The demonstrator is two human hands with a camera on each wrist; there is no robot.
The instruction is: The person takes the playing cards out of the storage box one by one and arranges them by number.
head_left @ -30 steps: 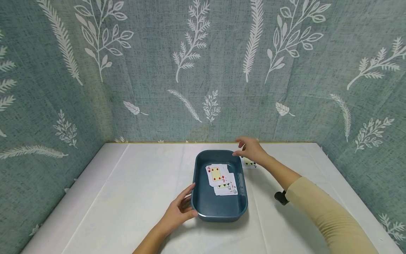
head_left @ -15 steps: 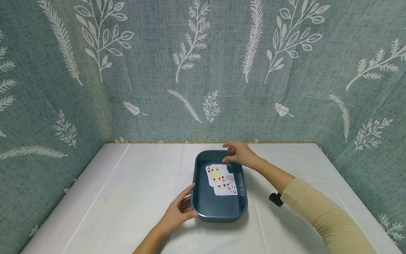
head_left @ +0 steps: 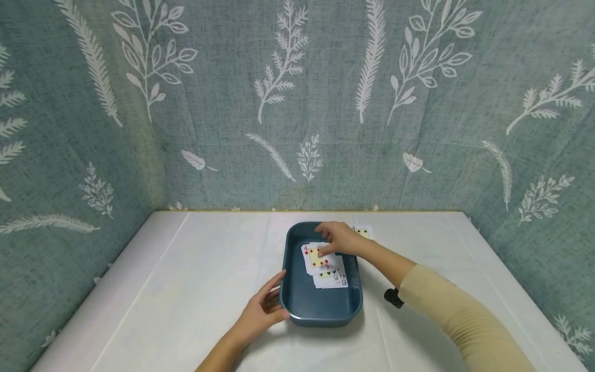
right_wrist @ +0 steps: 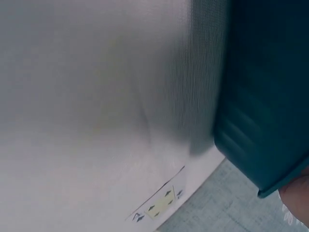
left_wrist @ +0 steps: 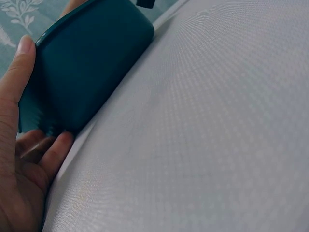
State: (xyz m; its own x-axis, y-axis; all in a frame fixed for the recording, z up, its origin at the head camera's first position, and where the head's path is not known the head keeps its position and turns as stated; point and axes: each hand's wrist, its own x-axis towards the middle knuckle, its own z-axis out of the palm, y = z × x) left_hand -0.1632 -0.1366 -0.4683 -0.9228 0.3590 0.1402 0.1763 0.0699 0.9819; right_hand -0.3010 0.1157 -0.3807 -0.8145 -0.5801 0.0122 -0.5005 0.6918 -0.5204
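Observation:
A dark blue rectangular tub (head_left: 321,310) stands on the white table. Several playing cards lie in it, with the four of diamonds (head_left: 313,264) on top of the pile. My left hand (head_left: 260,312) rests against the tub's near left corner, thumb at the front and fingers along the outer left wall; the left wrist view shows this hand (left_wrist: 24,164) beside the tub (left_wrist: 87,63). My right hand (head_left: 341,238) reaches over the far right rim with thumb and fingers apart, its thumb overlapping the four of diamonds. No card shows between its fingers.
Behind the right hand, a black four (head_left: 361,232) lies face up on the table, beyond the tub's far right corner; the right wrist view shows this card (right_wrist: 159,205) too. A leaf-patterned cloth (head_left: 297,155) hangs at the table's back edge. A small black device (head_left: 394,298) sits at the right sleeve.
My right hand has moved left and toward me, from beside the black four to over the cards in the tub. The left hand and the tub have stayed put.

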